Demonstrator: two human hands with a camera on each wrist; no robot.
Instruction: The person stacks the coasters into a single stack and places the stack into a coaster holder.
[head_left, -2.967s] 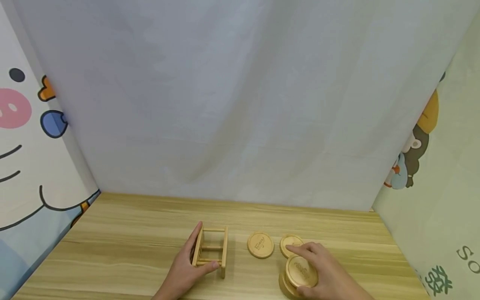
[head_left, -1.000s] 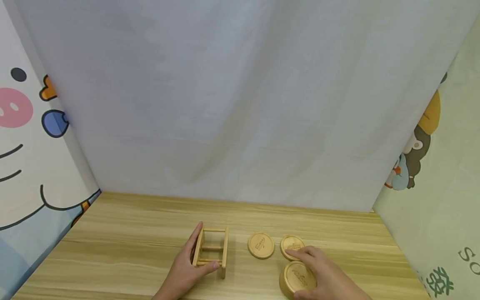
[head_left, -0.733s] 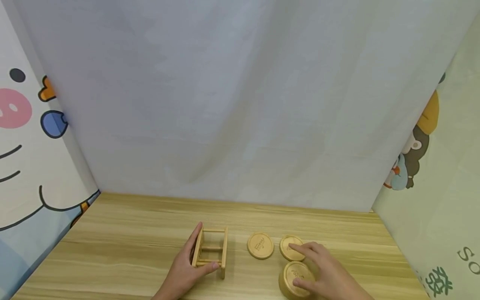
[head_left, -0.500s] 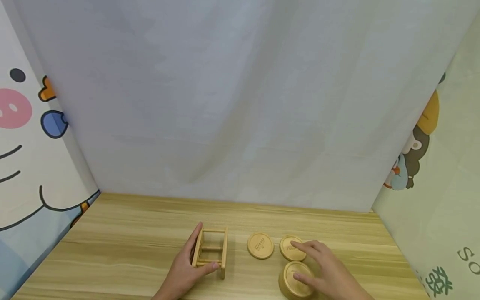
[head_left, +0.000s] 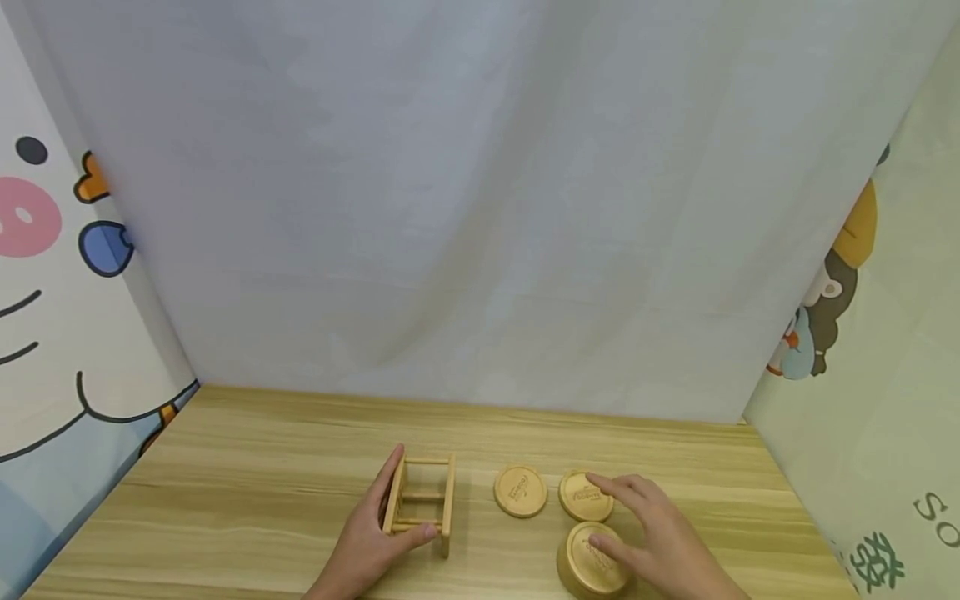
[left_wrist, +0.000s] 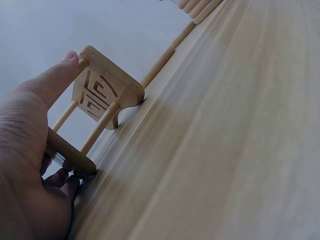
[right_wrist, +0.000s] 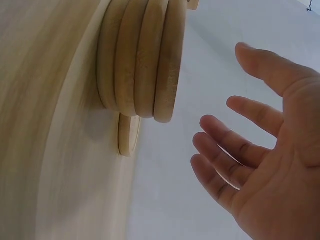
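Note:
My left hand (head_left: 367, 533) grips a small wooden rack (head_left: 448, 508) by its left side, thumb over a lower rod. In the left wrist view the rack (left_wrist: 102, 85) shows a cut-out pattern on its end panel and stands on the table. The right hand (head_left: 663, 537) hovers beside and over a stack of round wooden coasters (head_left: 592, 562), fingers spread, holding nothing. The right wrist view shows several coasters in the stack (right_wrist: 142, 60), with a gap between them and the hand (right_wrist: 265, 145). A single coaster (head_left: 587, 497) lies just behind the stack; another (head_left: 521, 492) lies between it and the rack.
The wood-grain table (head_left: 300, 433) reaches back to a pale hanging cloth (head_left: 465, 208). Cartoon-printed sheets stand on the left (head_left: 67, 333) and on the right (head_left: 885, 375).
The right hand has let go of the top coaster, which now sits squarely on the stack, and has drawn up and slightly right with fingers spread. The left hand and rack have not moved.

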